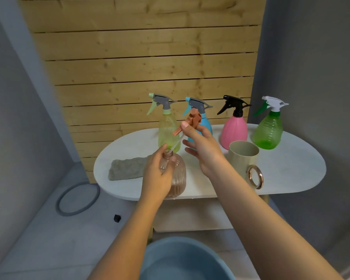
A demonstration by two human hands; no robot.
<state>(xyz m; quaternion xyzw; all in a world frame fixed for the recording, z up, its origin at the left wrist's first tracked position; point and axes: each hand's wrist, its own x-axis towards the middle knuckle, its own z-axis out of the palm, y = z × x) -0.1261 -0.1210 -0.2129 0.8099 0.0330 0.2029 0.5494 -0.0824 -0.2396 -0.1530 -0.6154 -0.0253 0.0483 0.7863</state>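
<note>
The peach bottle point(179, 174) stands at the front edge of the white table point(291, 164), its base almost at the rim; a blue basin point(182, 259) sits below on the floor. A grey cloth point(125, 167) lies just to its left, and a beige mug point(243, 160) stands near on its right with a bare strip of tabletop between; four other spray bottles line the back by the wooden wall, leaving the air above the neck free.

The left hand point(158, 174) grips the bottle, thumb and fingers curled round its neck; the right hand point(202, 146) pinches the orange spray head point(193, 120) between thumb and forefinger, the other fingers loosely spread below. The bottle is clear, ribbed and round-bellied, its threaded mouth uncovered; the head is lifted and tilted, its pale tube point(177, 144) slanting down so the tip meets the mouth.
</note>
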